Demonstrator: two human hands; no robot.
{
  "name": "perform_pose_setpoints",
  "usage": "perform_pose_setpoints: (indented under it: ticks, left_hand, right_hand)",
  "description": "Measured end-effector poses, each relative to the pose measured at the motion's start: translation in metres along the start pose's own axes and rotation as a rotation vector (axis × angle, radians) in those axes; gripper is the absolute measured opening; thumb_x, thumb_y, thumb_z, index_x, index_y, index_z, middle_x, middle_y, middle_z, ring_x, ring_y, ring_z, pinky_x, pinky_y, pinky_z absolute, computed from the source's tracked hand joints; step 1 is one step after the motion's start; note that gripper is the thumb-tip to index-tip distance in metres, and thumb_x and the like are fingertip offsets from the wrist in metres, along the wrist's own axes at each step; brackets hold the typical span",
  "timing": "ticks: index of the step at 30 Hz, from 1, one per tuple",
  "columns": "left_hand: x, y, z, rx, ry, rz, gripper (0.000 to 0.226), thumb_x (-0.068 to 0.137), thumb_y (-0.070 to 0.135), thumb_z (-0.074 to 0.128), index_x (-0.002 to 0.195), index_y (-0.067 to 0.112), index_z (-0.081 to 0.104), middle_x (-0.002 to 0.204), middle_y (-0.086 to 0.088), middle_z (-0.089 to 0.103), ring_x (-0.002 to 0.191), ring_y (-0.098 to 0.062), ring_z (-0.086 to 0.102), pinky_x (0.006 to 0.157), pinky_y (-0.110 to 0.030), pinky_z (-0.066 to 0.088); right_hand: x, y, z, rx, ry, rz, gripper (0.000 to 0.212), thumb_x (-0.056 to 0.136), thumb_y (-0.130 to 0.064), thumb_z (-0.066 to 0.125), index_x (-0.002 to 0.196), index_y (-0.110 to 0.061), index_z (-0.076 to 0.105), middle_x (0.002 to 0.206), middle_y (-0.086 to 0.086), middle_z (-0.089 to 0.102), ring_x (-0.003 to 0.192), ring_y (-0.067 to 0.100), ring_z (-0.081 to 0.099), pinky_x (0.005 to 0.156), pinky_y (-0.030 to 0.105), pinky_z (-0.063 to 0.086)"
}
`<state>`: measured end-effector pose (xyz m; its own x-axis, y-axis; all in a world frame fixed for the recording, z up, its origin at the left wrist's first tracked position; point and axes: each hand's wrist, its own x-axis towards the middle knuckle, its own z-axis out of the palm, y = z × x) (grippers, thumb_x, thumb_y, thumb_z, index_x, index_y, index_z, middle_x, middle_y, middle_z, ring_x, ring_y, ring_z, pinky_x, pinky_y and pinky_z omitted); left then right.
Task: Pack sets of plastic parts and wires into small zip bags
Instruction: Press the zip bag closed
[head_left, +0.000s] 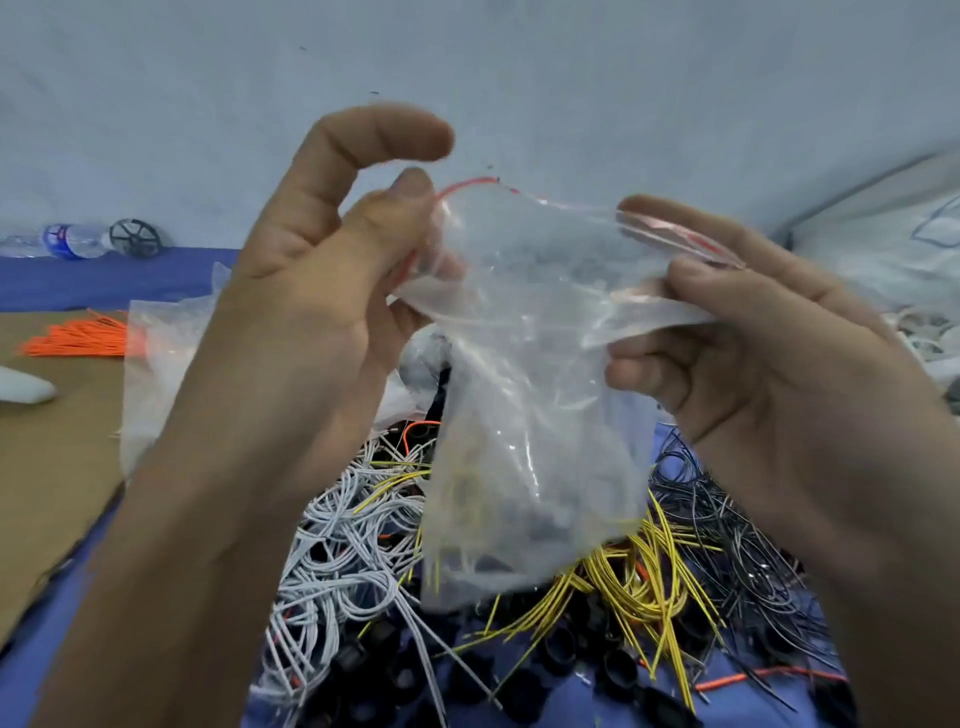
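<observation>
While the left hand (311, 291) and right hand (753, 322) each pinch the zip bag (530, 415) at its mouth above the loose wires (649, 561) (dark parts (540, 522) apparently inside), its seal looks unclosed and much awaits packing.

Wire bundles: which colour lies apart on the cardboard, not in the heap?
The orange bundle, far left on the cardboard; white wires, yellow wires and black wires tangle together on the blue cloth.

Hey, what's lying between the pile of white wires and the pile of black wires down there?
Mostly thin yellow wires and small black plastic parts, seen in the head view, partly hidden behind the clear plastic zip bag held above.
</observation>
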<state>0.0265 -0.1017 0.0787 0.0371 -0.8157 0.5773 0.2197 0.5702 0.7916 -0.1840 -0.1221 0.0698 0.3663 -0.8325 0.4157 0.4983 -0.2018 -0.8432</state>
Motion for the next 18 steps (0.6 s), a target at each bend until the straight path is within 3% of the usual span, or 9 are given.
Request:
perform_pose_setpoints:
  ticks: [2,5,7,9,11,13,16,18]
  left_hand:
    - [0.001,-0.008,-0.005,0.117,-0.039,-0.121,0.025,0.096,0.021,0.049,0.095,0.032,0.071,0.084,0.004,0.062,0.082,-0.016,0.057,0.074,-0.030,0.052]
    - [-0.004,-0.019,-0.013,0.502,-0.256,-0.256,0.030,0.091,0.028,0.048,0.098,0.043,0.073,0.103,0.016,0.071,0.097,-0.008,0.065,0.085,-0.035,0.051]
    - [-0.008,-0.023,-0.015,0.694,-0.367,-0.313,0.027,0.088,0.036,0.050,0.101,0.051,0.069,0.102,0.024,0.069,0.099,0.003,0.065,0.086,-0.027,0.050]
    - [-0.009,-0.025,-0.013,0.782,-0.402,-0.342,0.014,0.091,0.041,0.058,0.100,0.048,0.067,0.094,0.022,0.067,0.085,0.006,0.065,0.070,-0.011,0.047]
    - [-0.008,-0.026,-0.010,0.859,-0.349,-0.263,0.005,0.093,0.035,0.063,0.094,0.037,0.068,0.086,0.016,0.068,0.073,0.003,0.064,0.061,-0.010,0.045]
    - [-0.005,-0.022,-0.008,0.842,-0.248,-0.126,0.005,0.095,0.032,0.064,0.091,0.032,0.068,0.085,0.013,0.070,0.074,0.001,0.063,0.066,-0.014,0.048]
    - [-0.003,-0.011,-0.008,0.691,-0.119,0.051,0.003,0.090,0.034,0.066,0.092,0.034,0.068,0.087,0.010,0.070,0.077,-0.006,0.063,0.069,-0.020,0.051]
    - [-0.002,-0.010,-0.008,0.647,-0.062,0.111,0.007,0.089,0.033,0.067,0.093,0.039,0.067,0.088,0.010,0.070,0.079,-0.012,0.064,0.069,-0.029,0.054]
  right_hand:
    - [0.003,0.004,-0.008,0.007,0.077,0.052,0.031,0.086,-0.006,0.055,0.111,-0.006,0.072,0.071,0.009,0.065,0.060,0.018,0.067,0.058,0.025,0.056]
    - [0.009,0.016,-0.021,-0.071,0.190,0.157,0.030,0.092,0.001,0.048,0.111,-0.003,0.071,0.071,0.013,0.062,0.056,0.018,0.063,0.054,0.024,0.054]
    - [0.013,0.017,-0.029,-0.131,0.227,0.182,0.031,0.093,0.001,0.046,0.111,-0.003,0.071,0.067,0.010,0.062,0.053,0.017,0.057,0.050,0.024,0.051]
    - [0.013,0.015,-0.036,-0.194,0.236,0.179,0.032,0.092,-0.001,0.046,0.109,-0.004,0.073,0.063,0.008,0.060,0.049,0.016,0.052,0.046,0.023,0.045]
    - [0.013,0.010,-0.041,-0.271,0.248,0.159,0.030,0.091,-0.001,0.048,0.101,-0.007,0.076,0.060,0.007,0.060,0.047,0.017,0.051,0.044,0.021,0.043]
    - [0.010,0.002,-0.043,-0.346,0.271,0.120,0.026,0.088,-0.004,0.053,0.086,-0.012,0.078,0.057,0.008,0.063,0.046,0.017,0.052,0.042,0.020,0.043]
    - [0.005,-0.016,-0.043,-0.489,0.321,0.027,0.009,0.073,-0.019,0.069,0.065,-0.018,0.073,0.047,0.003,0.056,0.037,0.016,0.043,0.039,0.016,0.034]
    - [0.003,-0.024,-0.048,-0.613,0.393,-0.036,0.013,0.068,-0.029,0.070,0.060,-0.018,0.070,0.038,-0.002,0.042,0.033,0.015,0.030,0.040,0.017,0.020]
